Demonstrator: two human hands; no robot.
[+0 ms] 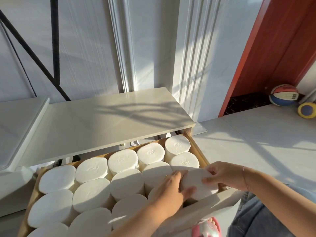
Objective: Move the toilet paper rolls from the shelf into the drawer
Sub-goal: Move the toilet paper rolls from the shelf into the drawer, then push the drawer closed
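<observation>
An open wooden drawer is packed with several upright white toilet paper rolls in rows. At its front right corner one roll is held between both hands, partly down in the gap. My left hand grips its left side with the thumb under the front. My right hand pinches its right top edge. The pale shelf top above the drawer carries no rolls.
The drawer's white front panel runs below my hands. A white counter adjoins the shelf at left. On the tiled floor at right lie a basketball and a yellow ball by a red door frame. A pink slipper shows below.
</observation>
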